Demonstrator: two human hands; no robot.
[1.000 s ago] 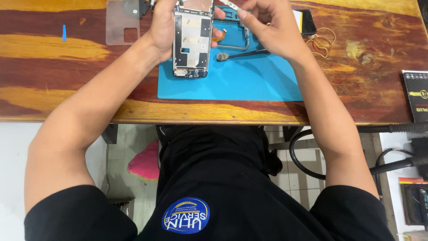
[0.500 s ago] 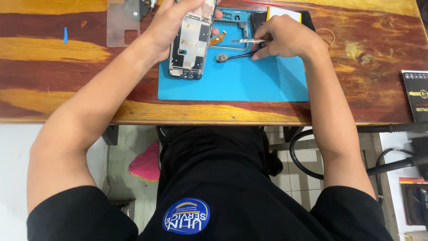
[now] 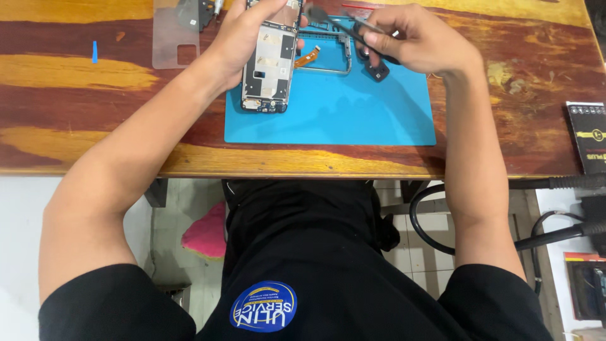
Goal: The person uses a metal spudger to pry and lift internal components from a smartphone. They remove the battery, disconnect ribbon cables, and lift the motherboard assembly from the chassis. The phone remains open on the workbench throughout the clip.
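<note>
Wooden counter point(image 3: 76, 120) carries a blue mat point(image 3: 341, 120) at upper centre; left hand point(image 3: 243, 35) grips an opened phone point(image 3: 270, 63), right hand point(image 3: 420, 41) pinches a thin tool point(image 3: 334, 22).

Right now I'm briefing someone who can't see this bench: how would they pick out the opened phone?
Find the blue mat on the wooden table. At its upper left corner, the left hand grips an opened phone. Unlike the bare metal frame beside it, it shows dark circuit boards and shields.
</note>
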